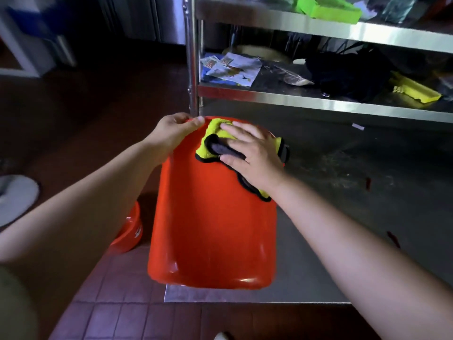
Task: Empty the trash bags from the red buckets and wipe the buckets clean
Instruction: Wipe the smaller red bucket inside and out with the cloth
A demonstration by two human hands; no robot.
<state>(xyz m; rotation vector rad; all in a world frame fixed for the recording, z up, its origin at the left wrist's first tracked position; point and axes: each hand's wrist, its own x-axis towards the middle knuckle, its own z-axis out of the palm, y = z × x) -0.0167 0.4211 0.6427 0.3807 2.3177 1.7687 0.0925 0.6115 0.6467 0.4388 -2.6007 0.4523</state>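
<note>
The red bucket lies tipped on its side across the near left corner of the steel table, its long axis running from the person toward the shelving behind. The rounded end nearest the camera overhangs the table's front edge and the tiled floor; the far end sits close to the upright post of the metal rack. Whether the near end is the base or the mouth cannot be told for certain, though it looks closed and glossy. The left hand is at the bucket's far left corner, its fingers curled over the edge there and gripping it. The right hand lies on the upper right part of the bucket's upturned side, fingers spread and nearly straight, pressing a yellow cloth with black trim flat against the plastic; part of the cloth is folded so that a grey face shows between thumb and forefinger, and its corners stick out past the hand on both sides. The two hands are near each other at the far end, with the rest of the bucket stretching back between the forearms. A second red bucket stands on the floor just left of the table's corner, partly hidden by the left arm.
</note>
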